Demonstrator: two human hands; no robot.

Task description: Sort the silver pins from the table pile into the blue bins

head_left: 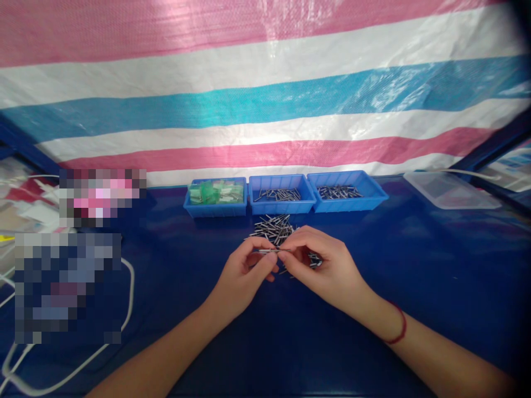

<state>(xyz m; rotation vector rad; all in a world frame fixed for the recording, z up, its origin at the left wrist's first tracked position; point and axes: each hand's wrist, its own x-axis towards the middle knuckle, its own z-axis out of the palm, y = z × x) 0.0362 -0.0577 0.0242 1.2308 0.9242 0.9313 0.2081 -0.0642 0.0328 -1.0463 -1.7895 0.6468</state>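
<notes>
A thin silver metal pin (267, 251) lies level between the fingertips of both hands. My left hand (248, 268) is closed, pinching its left part between thumb and forefinger. From the other side, the thumb and fingers of my right hand (327, 262) pinch its right end. Just beyond the fingertips is a loose pile of similar metal pins (272, 225) on the dark blue table (265, 348). More dark pins (315, 260) show through the gap in my right hand. The pin's exact kind is too small to make out.
Behind the pile stand three blue bins in a row: the left bin (215, 209) holds green and clear packets, the middle bin (282, 207) and right bin (352, 203) hold metal pins. A clear plastic lid (452, 190) lies at the right. A white cable (131, 293) loops at the left.
</notes>
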